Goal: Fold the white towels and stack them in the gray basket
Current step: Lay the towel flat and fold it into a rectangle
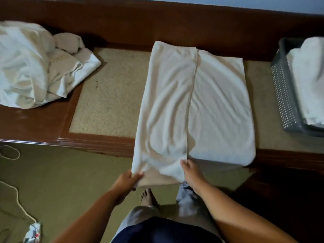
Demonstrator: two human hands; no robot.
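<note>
A white towel (192, 102) lies lengthwise across the wooden bench (35, 123), its left part folded over to a seam down the middle. Its near end hangs over the bench's front edge. My left hand (128, 180) grips the near left corner of the folded flap. My right hand (190, 170) pinches the same flap at the near end of the seam. The gray basket (284, 95) stands at the right end of the bench with folded white towels (308, 76) inside.
A heap of crumpled white towels (31, 67) lies on the bench's left end. The bench seat has a woven beige panel (108, 92). A white cord (15, 190) and a small patterned cloth (34, 231) lie on the olive floor, with my bare foot (149, 197) below the towel.
</note>
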